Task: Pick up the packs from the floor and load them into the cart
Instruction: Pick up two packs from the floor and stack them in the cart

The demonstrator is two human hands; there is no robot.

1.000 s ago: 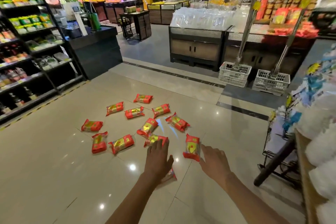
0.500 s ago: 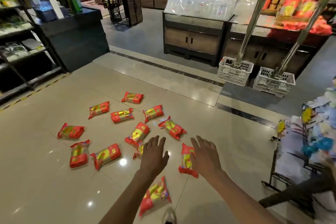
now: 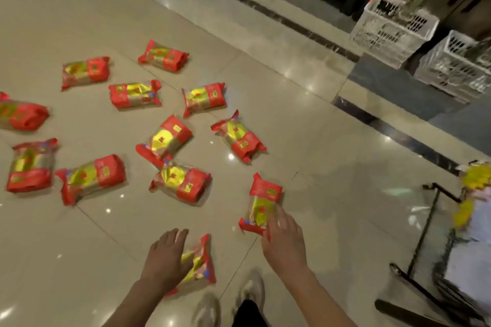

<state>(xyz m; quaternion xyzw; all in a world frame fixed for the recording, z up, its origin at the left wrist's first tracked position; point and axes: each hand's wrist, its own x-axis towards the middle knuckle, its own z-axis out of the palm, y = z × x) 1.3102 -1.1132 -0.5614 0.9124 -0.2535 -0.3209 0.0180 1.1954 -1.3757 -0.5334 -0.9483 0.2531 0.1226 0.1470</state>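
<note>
Upper right: two white slatted crates, one (image 3: 390, 26) nearer the dark display base, the other (image 3: 457, 66) just beside it to the right. In each, a metallic pole standing upright; anything else inside too blurred to tell.

Right edge: black wire cart (image 3: 425, 233), seen only in part. Around its top, pale and yellow goods, blurred, kind not readable. No red pack visible in the part of the cart in view.

On the glossy tiled floor (image 3: 318, 141): twelve red-and-gold packs, all lying flat, none in a container. Ten scattered well ahead of the hands, among them the far pack (image 3: 163, 56) and the left-edge pack (image 3: 21, 114), the latter cut by the frame. Two closer in: the near pack (image 3: 199, 263), lying just ahead of the feet, and the right pack (image 3: 263, 204), set off from the cluster towards the cart.

Left hand (image 3: 166, 260): grip spread, fingers straight, laid over the left side of the near pack, not curled round it. Right hand (image 3: 285, 244): grip likewise spread, fingertips on the nearer end of the right pack, nothing pinched.

Bottom edge: two pale shoes, left (image 3: 207, 310) and right (image 3: 252, 289), between the forearms.
</note>
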